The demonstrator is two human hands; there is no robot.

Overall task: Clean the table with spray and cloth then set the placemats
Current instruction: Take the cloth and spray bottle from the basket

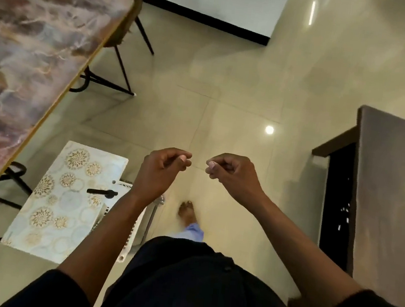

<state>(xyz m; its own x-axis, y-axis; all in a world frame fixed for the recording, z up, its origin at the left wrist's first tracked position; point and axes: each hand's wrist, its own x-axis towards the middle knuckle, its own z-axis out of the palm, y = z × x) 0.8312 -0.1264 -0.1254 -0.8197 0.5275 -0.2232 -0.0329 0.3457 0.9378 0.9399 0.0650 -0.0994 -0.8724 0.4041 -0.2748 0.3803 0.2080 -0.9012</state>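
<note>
Glossy beige floor tiles (230, 85) fill the view, with the marbled brown-and-blue desk (32, 38) at the left edge. Both the left hand (161, 171) and right hand (231, 176) hover over the floor, each grip loosely curled and holding nothing. White placemats with gold floral circles (62, 202) lie on a white slatted stand just beside the desk.

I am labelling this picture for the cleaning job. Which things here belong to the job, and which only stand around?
Belong to the job:
marble-patterned table
patterned placemat
left hand and right hand, both holding nothing

Only standing around:
chair
grey sofa
white basket
</note>
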